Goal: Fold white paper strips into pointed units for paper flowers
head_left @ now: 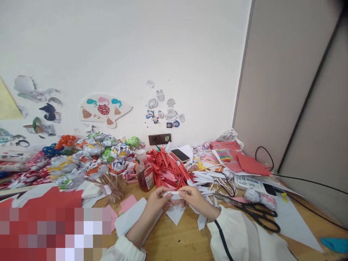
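Between my two hands is a narrow folded strip of white paper [174, 196], held level above the table. My left hand [159, 199] pinches its left end with thumb and fingers. At the other end, my right hand [191, 198] has the same pinch, thumb on the near side. Under the hands a white paper piece [176, 214] points toward me on the wood. Just beyond lies a heap of folded red paper strips [170, 168], with folded white strips [205, 177] to its right.
A sauce bottle [145, 175] stands left of the red heap, near a bundle of wooden sticks [111, 185]. Black-handled scissors [255, 212] lie right of my right hand. A phone [180, 155] rests behind. Crumpled paper flowers [100, 152] fill the back left; white sheets [133, 215] lie beside my left forearm.
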{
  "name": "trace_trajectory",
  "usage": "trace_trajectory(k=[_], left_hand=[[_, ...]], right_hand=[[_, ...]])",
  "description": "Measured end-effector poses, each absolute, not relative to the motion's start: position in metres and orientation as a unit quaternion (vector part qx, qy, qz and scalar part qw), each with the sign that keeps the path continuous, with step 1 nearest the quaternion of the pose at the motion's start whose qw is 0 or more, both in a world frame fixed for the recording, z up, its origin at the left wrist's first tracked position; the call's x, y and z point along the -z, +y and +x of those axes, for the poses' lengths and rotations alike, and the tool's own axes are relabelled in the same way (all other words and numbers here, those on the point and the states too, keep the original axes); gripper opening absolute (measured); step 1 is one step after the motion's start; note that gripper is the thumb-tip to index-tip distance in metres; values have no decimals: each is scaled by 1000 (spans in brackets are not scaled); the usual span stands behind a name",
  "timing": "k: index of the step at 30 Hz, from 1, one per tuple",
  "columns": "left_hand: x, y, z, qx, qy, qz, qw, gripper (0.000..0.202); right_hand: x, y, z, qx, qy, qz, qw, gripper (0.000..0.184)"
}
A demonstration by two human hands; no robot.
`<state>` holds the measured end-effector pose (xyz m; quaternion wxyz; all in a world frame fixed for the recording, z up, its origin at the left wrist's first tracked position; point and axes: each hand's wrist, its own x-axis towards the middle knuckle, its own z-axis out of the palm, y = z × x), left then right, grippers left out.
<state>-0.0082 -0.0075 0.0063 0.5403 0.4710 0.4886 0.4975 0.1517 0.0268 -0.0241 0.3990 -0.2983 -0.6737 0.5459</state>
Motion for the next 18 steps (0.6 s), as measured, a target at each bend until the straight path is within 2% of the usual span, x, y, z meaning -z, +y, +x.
trace_trajectory(k=[11,18], left_hand=[[-12,-12,-3,-483,518,470,528,29],[-8,-9,-4,-481,521,484,512,31]], right_hand=[[24,25,153,-503,-703,-306,398,29],[26,27,151,-554,-673,-314,376,34]])
